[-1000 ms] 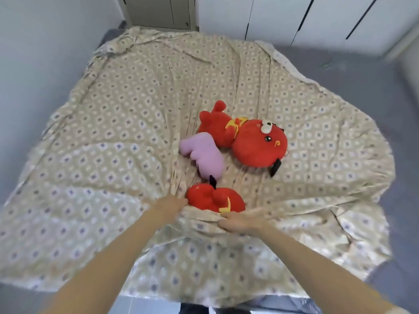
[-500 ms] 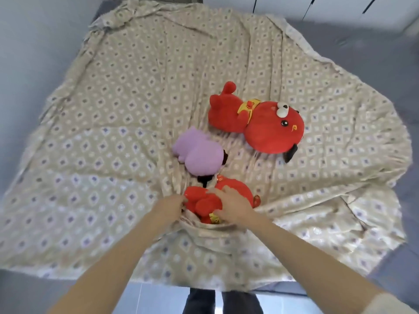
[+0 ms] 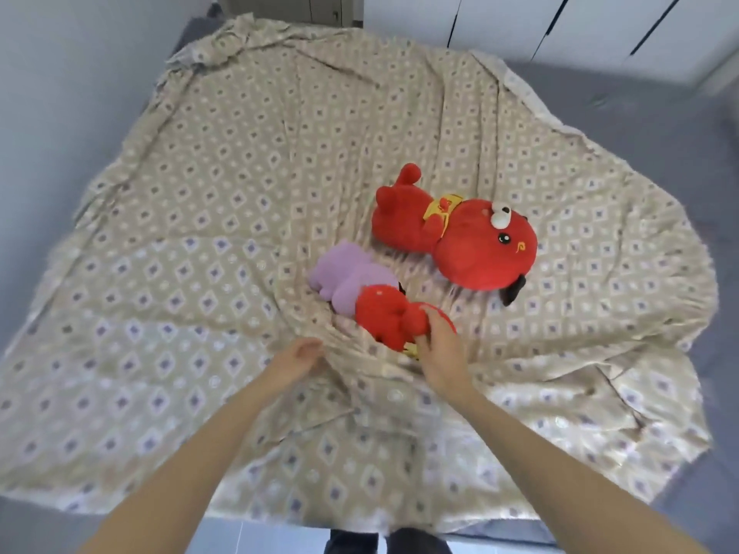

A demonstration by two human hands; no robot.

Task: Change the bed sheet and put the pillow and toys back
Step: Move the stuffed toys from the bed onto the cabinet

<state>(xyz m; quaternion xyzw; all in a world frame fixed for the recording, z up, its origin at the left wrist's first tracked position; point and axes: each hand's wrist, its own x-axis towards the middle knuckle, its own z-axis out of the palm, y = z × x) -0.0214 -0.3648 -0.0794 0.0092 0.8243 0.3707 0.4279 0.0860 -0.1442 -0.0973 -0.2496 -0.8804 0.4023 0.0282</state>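
Sheet [image 3: 224, 185], beige with a diamond print, lies loose and rumpled across the whole bed, its edges uneven. Towards its six o'clock edge the left hand [image 3: 298, 361] bunches a fold of it, creases fanning out from the fingers. Just beside, at three o'clock, the right hand [image 3: 438, 353] grips a small red toy [image 3: 384, 313]. At that toy's eleven o'clock a purple toy [image 3: 344, 279] touches it; at one o'clock, apart, lies a big red toy [image 3: 476, 245].

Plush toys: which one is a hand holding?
The small red plush toy, in the right hand; the big red plush and lilac plush lie unheld.
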